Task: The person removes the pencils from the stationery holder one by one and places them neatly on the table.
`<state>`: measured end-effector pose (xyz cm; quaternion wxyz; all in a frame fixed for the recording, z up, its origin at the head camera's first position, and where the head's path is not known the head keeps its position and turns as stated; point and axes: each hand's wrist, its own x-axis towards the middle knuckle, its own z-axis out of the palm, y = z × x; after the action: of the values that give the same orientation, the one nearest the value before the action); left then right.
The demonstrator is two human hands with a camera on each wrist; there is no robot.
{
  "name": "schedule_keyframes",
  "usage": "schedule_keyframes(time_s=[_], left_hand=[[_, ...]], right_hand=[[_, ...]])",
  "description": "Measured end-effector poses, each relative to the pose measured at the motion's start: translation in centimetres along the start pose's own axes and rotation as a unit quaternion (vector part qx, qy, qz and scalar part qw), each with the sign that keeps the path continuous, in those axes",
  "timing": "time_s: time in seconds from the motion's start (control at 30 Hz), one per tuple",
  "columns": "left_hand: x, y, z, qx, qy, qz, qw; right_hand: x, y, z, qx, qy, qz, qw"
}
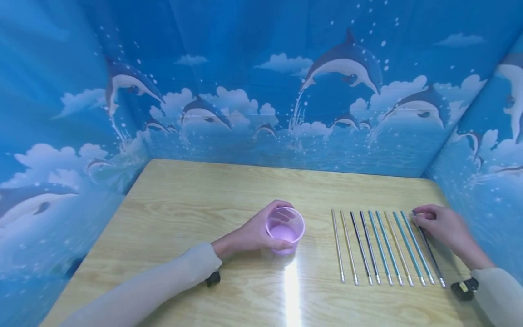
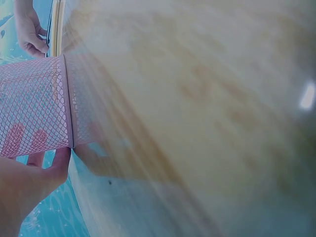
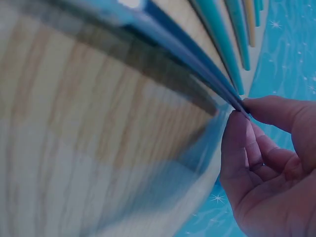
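My left hand (image 1: 257,231) grips a pink pencil holder (image 1: 301,229) of metal mesh near the middle of the table, thumb on the near side and fingers round the far side. The left wrist view shows the mesh wall (image 2: 32,98) and the thumb at its rim-like edge. At the far right, my right hand (image 1: 445,227) pinches the upper end of a dark pencil (image 1: 431,256) between thumb and forefinger. In the right wrist view this pencil (image 3: 192,57) runs away from the fingertips. It is the rightmost of a row of pencils; its eraser end points toward me.
Several more pencils, silver, gold, dark and teal, lie side by side on the wooden table (image 1: 196,195), among them a teal pencil (image 1: 408,247). A blue dolphin-print curtain (image 1: 245,54) surrounds the table's back and sides. Light glares on the tabletop below the holder.
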<state>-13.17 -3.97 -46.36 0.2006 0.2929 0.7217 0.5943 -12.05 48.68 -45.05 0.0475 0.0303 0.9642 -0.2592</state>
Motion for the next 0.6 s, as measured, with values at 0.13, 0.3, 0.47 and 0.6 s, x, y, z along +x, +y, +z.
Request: schedule_keyframes(time_s=[0.13, 0.3, 0.47, 0.6], left_hand=[[0.1, 0.0, 0.1, -0.004, 0.000, -0.002, 1.0000], [-0.1, 0.0, -0.1, -0.003, -0.002, -0.009, 1.0000], [-0.1, 0.1, -0.4, -0.003, -0.007, -0.009, 0.9999], [-0.2, -0.1, -0.5, -0.015, -0.015, -0.003, 0.9998]], right_hand=[[0.5, 0.4, 0.3, -0.014, 0.011, -0.011, 0.9998], [0.8, 0.5, 0.7, -0.018, 0.013, -0.011, 0.9997], [1.1, 0.3, 0.8, -0.020, 0.012, -0.008, 0.9997], [1.2, 0.2, 0.7, -0.018, 0.007, 0.001, 0.9998]])
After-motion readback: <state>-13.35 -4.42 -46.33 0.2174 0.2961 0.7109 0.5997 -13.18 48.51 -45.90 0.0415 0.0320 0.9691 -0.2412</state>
